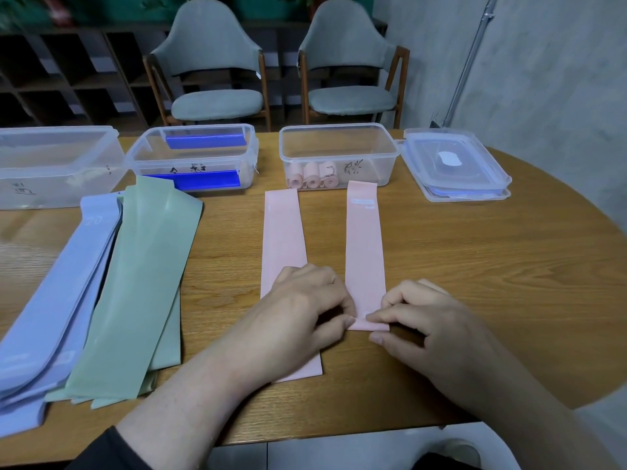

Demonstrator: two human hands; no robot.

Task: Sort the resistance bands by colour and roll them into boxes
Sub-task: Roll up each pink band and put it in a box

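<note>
Two pink resistance bands lie flat on the wooden table (475,259). My left hand (302,313) and my right hand (424,317) pinch the near end of the right pink band (364,239), where a small fold has started. The left pink band (283,232) runs under my left hand. Behind them a clear box (339,154) holds three rolled pink bands (314,176). Another clear box (193,157) holds dark blue bands. A pile of light blue bands (57,293) and a pile of green bands (135,283) lie at the left.
An empty clear box (57,164) stands at the far left. Stacked box lids (458,164) lie at the back right. Two grey chairs (217,62) stand behind the table, whose curved edge runs along the right.
</note>
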